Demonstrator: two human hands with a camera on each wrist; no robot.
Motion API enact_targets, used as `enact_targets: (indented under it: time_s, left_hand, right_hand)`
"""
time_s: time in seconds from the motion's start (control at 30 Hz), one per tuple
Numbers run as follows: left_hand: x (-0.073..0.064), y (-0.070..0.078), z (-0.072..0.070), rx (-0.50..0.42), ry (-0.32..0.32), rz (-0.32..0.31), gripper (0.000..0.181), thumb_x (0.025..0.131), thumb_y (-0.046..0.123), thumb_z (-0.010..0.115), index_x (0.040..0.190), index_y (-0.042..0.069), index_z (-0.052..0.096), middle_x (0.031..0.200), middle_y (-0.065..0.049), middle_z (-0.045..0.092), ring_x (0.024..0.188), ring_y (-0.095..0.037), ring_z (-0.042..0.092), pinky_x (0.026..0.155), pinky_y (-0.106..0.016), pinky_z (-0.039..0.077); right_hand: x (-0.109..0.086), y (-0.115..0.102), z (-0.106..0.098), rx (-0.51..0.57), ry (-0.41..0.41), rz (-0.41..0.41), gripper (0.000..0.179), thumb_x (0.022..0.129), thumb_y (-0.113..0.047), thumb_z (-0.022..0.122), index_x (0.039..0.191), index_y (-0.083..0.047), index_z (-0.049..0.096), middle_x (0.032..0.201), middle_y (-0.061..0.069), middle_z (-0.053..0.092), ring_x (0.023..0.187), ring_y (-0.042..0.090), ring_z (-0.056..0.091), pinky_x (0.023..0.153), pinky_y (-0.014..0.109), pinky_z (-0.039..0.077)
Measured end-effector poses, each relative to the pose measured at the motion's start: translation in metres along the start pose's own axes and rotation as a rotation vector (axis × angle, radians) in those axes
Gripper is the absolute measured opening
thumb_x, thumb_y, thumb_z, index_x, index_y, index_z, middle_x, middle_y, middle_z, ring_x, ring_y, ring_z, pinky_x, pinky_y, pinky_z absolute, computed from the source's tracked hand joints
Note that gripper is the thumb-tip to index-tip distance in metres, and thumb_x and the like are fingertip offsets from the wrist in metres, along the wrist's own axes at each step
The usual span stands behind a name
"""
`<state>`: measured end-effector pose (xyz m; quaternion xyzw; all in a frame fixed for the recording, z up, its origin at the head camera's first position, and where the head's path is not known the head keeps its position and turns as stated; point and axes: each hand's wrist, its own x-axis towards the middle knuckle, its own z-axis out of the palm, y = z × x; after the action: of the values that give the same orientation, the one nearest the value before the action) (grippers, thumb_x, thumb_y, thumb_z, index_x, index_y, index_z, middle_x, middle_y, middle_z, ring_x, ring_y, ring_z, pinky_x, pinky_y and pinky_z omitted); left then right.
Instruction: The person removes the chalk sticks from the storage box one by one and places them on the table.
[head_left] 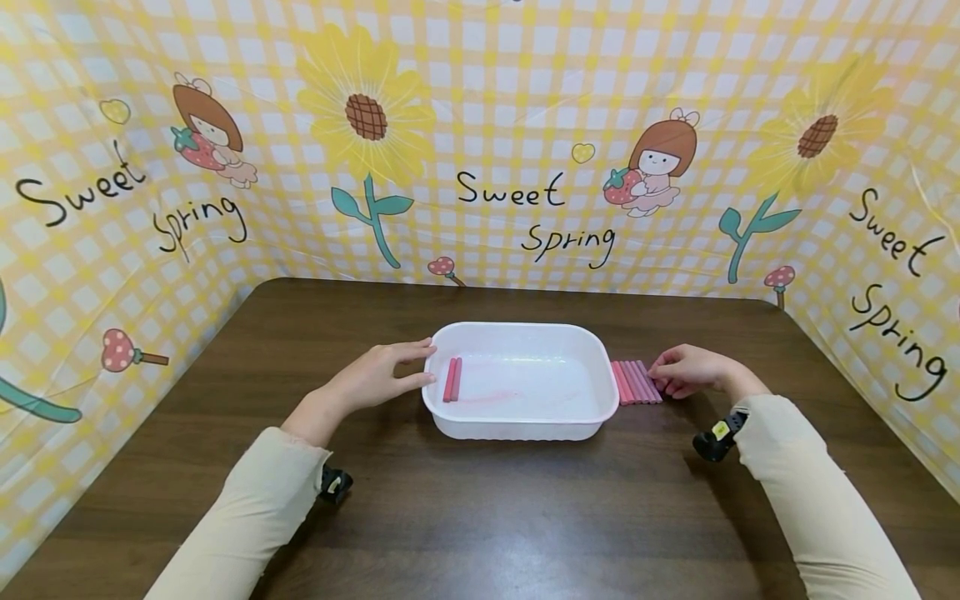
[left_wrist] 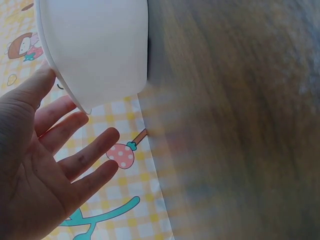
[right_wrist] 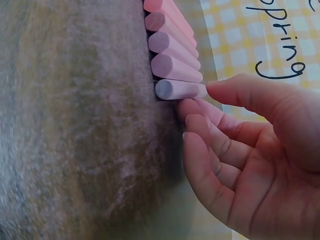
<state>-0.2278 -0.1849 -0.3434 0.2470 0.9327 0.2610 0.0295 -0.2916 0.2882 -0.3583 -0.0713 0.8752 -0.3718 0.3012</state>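
Note:
A white plastic basin point(head_left: 517, 430) stands on the table, with two reddish chalk sticks point(head_left: 452, 380) lying side by side at its left end. Against the basin's left rim rests my left hand point(head_left: 378, 375), its fingers loosely extended and spread. Right of the basin lies a row of chalk sticks point(head_left: 632, 382), running from coral pink to purple. At the row's right end my right hand point(head_left: 690, 371) pinches the outermost pale purple chalk stick point(right_wrist: 175, 90) between thumb and fingertips. That stick lies at a slight angle to its neighbours.
The dark wood table point(head_left: 480, 500) reaches back to a yellow checked cloth point(head_left: 495, 108) printed with flowers and lettering, which also hangs at both sides. Pink chalk smears mark the basin floor. A small black device point(head_left: 716, 437) is strapped at the right wrist.

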Motion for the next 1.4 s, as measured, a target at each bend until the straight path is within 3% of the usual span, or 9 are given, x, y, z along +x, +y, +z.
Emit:
enact_targets:
  time_s: [0.33, 0.7, 1.0, 1.13, 1.4]
  left_hand:
    - [0.000, 0.000, 0.000, -0.002, -0.004, -0.002, 0.057, 0.089, 0.035, 0.062, 0.135, 0.006, 0.049, 0.145, -0.012, 0.043, 0.135, -0.033, 0.040, 0.109, -0.052, 0.034]
    - [0.000, 0.000, 0.000, 0.005, 0.002, 0.002, 0.056, 0.089, 0.035, 0.062, 0.135, 0.005, 0.050, 0.144, -0.012, 0.043, 0.134, -0.034, 0.040, 0.109, -0.052, 0.034]
    - [0.000, 0.001, 0.000, -0.002, -0.002, 0.000, 0.056, 0.089, 0.035, 0.062, 0.135, 0.006, 0.049, 0.145, -0.011, 0.043, 0.135, -0.033, 0.040, 0.109, -0.051, 0.034]
    - [0.000, 0.001, 0.000, -0.007, 0.000, 0.000, 0.056, 0.088, 0.035, 0.063, 0.135, 0.005, 0.049, 0.145, -0.011, 0.043, 0.134, -0.033, 0.040, 0.109, -0.051, 0.034]
    - [0.001, 0.000, 0.000, -0.006, 0.000, 0.002, 0.057, 0.088, 0.035, 0.063, 0.135, 0.005, 0.049, 0.144, -0.012, 0.043, 0.134, -0.033, 0.041, 0.109, -0.051, 0.034]
  right_hand:
    - [-0.002, -0.014, -0.005, -0.024, 0.037, -0.041, 0.037, 0.095, -0.023, 0.051, 0.114, 0.010, 0.051, 0.084, 0.002, 0.059, 0.072, 0.009, 0.055, 0.066, 0.022, 0.053]
    - [-0.005, -0.059, -0.003, -0.133, 0.077, -0.110, 0.043, 0.094, -0.031, 0.054, 0.117, 0.006, 0.052, 0.081, 0.002, 0.057, 0.070, 0.012, 0.056, 0.066, 0.027, 0.052]
    - [-0.001, -0.090, 0.006, -0.102, 0.027, -0.205, 0.037, 0.095, -0.027, 0.053, 0.113, 0.004, 0.054, 0.084, 0.004, 0.060, 0.074, 0.013, 0.057, 0.071, 0.027, 0.053]
    - [0.000, -0.102, 0.011, -0.065, -0.004, -0.200, 0.036, 0.095, -0.026, 0.053, 0.115, 0.004, 0.052, 0.086, 0.005, 0.059, 0.072, 0.013, 0.056, 0.069, 0.025, 0.053]
    - [0.004, -0.122, 0.022, -0.093, -0.010, -0.164, 0.040, 0.093, -0.032, 0.057, 0.118, -0.001, 0.052, 0.097, 0.012, 0.060, 0.070, 0.017, 0.051, 0.068, 0.027, 0.051]
